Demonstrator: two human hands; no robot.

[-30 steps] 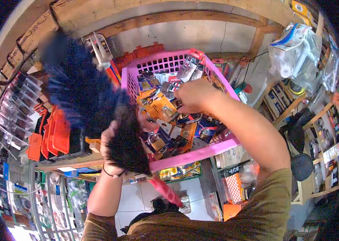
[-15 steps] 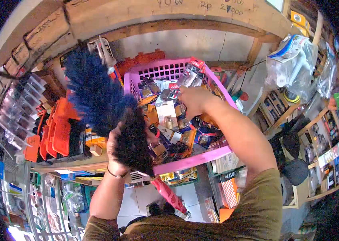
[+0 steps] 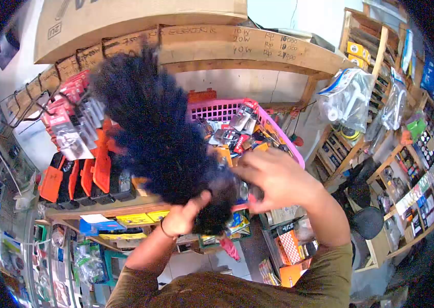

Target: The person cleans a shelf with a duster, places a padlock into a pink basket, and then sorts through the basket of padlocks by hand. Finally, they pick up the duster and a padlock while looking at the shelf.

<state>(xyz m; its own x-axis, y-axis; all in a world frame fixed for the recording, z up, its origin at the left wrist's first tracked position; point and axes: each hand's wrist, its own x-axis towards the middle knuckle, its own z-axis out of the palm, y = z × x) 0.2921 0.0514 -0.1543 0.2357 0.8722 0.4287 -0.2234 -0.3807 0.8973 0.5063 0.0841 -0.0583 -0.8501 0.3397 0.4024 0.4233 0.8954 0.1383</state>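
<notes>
My left hand (image 3: pixel 183 218) is wrapped round a dark blue, fluffy feather duster (image 3: pixel 150 123), near the black lower end of its plumes. The plumes rise up and to the left, covering the left part of a pink plastic basket (image 3: pixel 284 134). A pink-red piece of the duster's handle (image 3: pixel 230 249) shows below. My right hand (image 3: pixel 278 177) hovers over the basket's front side, beside the plumes, with thumb and fingers apart and somewhat blurred. Small carded hardware packs (image 3: pixel 245 115) fill the basket; those beneath my right hand are partly hidden.
Orange-and-black cases (image 3: pixel 96 172) stand left of the basket, below hanging red-carded packs (image 3: pixel 65 123). A wooden beam with handwritten prices (image 3: pixel 201 41) crosses behind, under a big cardboard box (image 3: pixel 140 23). Plastic-bagged parts (image 3: pixel 345 100) and wooden racks are on the right.
My right hand has drawn back from the packs toward the basket's front and the duster. My left hand has shifted right with the duster, whose plumes now cover more of the basket. The view has tilted up.
</notes>
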